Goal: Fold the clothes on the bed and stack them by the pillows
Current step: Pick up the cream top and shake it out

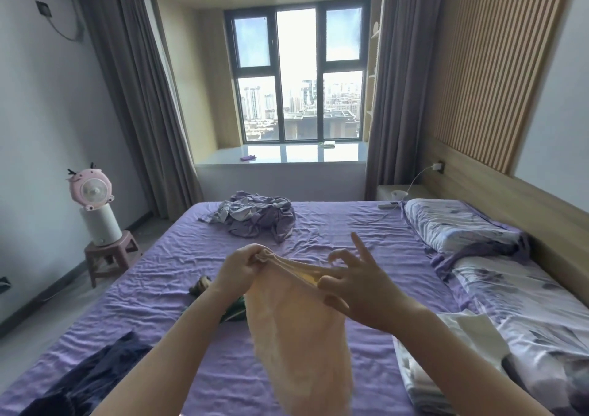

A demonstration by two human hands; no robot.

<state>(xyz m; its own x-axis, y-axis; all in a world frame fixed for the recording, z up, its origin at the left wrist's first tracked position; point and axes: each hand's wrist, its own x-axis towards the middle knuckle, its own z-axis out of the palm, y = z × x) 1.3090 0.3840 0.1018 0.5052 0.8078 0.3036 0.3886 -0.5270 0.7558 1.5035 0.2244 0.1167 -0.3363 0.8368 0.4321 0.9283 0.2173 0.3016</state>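
A pale peach garment (296,329) hangs in the air over the purple bed (344,224). My left hand (242,267) grips its top edge at the left. My right hand (353,280) pinches the same edge at the right, with its other fingers spread. The edge is stretched between both hands. A folded white and striped stack (446,361) lies by the floral pillows (459,227) on the right. A crumpled purple and grey pile (255,216) sits at the far side of the bed. A dark navy garment (95,374) lies at the near left.
A green and dark piece of clothing (234,310) and a small brownish item (200,285) lie behind the held garment. A pink fan on a white cylinder (95,208) stands on a stool left of the bed. A nightstand (398,194) is by the headboard.
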